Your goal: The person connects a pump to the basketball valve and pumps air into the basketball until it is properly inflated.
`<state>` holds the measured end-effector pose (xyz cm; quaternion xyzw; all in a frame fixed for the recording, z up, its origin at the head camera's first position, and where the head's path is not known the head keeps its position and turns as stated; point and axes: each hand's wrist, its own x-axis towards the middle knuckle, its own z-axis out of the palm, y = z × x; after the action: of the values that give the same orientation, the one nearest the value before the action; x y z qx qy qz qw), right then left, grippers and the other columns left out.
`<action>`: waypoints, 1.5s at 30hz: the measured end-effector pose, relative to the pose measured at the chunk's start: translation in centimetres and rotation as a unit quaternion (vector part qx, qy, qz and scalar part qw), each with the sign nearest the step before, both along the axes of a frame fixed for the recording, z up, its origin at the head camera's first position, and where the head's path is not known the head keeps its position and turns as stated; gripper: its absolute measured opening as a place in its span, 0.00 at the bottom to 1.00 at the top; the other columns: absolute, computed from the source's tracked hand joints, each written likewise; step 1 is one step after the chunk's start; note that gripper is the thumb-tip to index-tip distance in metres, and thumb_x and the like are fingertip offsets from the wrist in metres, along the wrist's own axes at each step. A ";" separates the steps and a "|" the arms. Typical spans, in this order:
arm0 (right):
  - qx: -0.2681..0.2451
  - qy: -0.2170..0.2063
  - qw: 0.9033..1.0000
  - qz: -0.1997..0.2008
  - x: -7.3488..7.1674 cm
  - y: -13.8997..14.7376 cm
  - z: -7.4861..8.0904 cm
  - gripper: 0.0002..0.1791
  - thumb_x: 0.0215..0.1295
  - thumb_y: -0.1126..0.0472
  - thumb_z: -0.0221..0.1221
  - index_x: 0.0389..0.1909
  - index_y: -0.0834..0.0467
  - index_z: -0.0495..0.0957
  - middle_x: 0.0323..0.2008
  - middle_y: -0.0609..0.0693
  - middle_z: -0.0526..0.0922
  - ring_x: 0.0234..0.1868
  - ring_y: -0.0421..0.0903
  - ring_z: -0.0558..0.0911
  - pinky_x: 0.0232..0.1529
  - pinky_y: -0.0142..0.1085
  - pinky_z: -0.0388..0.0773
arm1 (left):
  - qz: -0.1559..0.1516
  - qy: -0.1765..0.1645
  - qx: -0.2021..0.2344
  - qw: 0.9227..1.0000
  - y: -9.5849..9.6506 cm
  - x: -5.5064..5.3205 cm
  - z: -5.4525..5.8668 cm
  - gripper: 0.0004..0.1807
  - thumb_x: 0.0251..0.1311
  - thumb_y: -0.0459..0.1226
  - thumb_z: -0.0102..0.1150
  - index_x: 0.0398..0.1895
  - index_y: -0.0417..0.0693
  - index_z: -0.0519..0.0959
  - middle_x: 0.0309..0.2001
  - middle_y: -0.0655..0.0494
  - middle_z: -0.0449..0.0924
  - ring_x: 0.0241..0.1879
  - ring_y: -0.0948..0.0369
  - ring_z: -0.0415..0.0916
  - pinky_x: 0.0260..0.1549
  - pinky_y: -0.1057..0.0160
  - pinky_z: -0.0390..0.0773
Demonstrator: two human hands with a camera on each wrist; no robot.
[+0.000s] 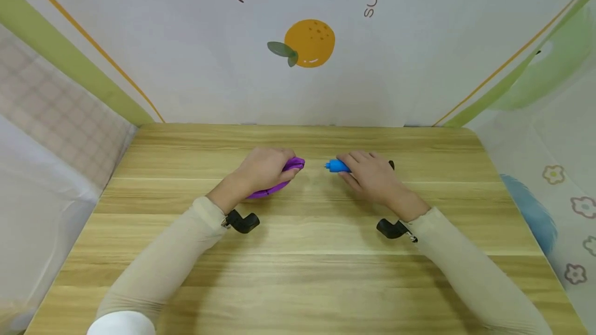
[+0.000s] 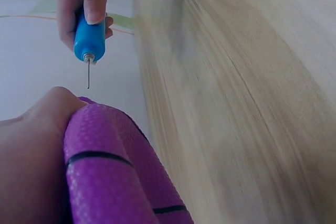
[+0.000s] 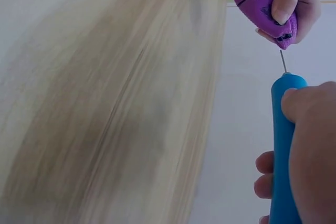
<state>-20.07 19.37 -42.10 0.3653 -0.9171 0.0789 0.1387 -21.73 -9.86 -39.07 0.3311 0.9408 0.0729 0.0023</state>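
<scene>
A limp, folded purple ball [image 1: 274, 187] with pebbled skin and black seam lines is gripped by my left hand [image 1: 267, 169]. Its folded end [image 3: 283, 34] points right, with a small dark mark on it. Facing it, my right hand [image 1: 372, 174] is wrapped around a blue hand pump [image 1: 337, 165], thumb [image 3: 294, 103] along the barrel. From the pump's tip a thin metal needle [image 3: 284, 61] sticks out toward the ball. In both wrist views, a small gap seems to separate needle and ball. A black end piece [image 1: 391, 164] shows beyond my right hand.
Both hands are over a wood-grain table [image 1: 298, 273]. Behind its far edge hangs a white cloth [image 1: 209, 66] printed with oranges. Patterned cloths [image 1: 559, 231] hang at the sides. Black wrist mounts [image 1: 243, 222] protrude from both sleeves.
</scene>
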 end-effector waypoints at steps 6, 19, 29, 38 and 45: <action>0.003 0.014 1.000 0.004 0.1 -0.3 0.5 0.21 0.71 0.53 0.63 0.58 0.61 0.76 0.47 0.55 0.83 0.51 0.54 0.82 0.49 0.50 0.80 | -0.012 -0.003 0.009 1.000 0.2 0.1 0.1 0.19 0.73 0.50 0.53 0.53 0.49 0.82 0.35 0.59 0.82 0.30 0.60 0.79 0.27 0.56 0.78; 0.009 0.020 1.000 0.008 0.3 -0.8 1.1 0.22 0.72 0.52 0.62 0.58 0.61 0.76 0.47 0.55 0.83 0.51 0.54 0.82 0.50 0.51 0.80 | -0.011 -0.007 0.014 1.000 0.3 0.3 0.5 0.20 0.72 0.50 0.55 0.55 0.46 0.81 0.37 0.56 0.84 0.31 0.58 0.80 0.27 0.56 0.79; 0.010 0.028 0.999 0.010 0.3 -1.3 0.9 0.22 0.71 0.52 0.63 0.58 0.61 0.77 0.47 0.55 0.83 0.51 0.54 0.82 0.50 0.50 0.80 | -0.007 -0.016 0.015 1.000 0.5 0.3 0.6 0.16 0.69 0.50 0.58 0.48 0.49 0.82 0.32 0.59 0.81 0.28 0.60 0.77 0.25 0.59 0.76; 0.038 0.045 0.998 0.012 0.7 -1.5 1.4 0.21 0.73 0.52 0.61 0.59 0.61 0.77 0.46 0.55 0.83 0.49 0.54 0.82 0.48 0.49 0.81 | -0.017 -0.018 0.009 1.000 0.8 0.3 0.4 0.14 0.68 0.50 0.59 0.30 0.52 0.76 0.23 0.62 0.74 0.21 0.62 0.71 0.19 0.63 0.68; 0.042 0.063 0.997 0.023 0.7 -1.5 1.2 0.21 0.72 0.54 0.63 0.59 0.62 0.77 0.46 0.55 0.83 0.50 0.54 0.83 0.49 0.50 0.81 | -0.024 -0.013 0.007 1.000 1.1 0.4 0.3 0.16 0.69 0.50 0.58 0.29 0.51 0.74 0.22 0.61 0.72 0.20 0.62 0.69 0.18 0.64 0.67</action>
<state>-19.40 17.84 -40.86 0.3960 -0.9004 0.0200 0.1791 -21.31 -8.73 -38.73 0.3526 0.9319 0.0835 0.0142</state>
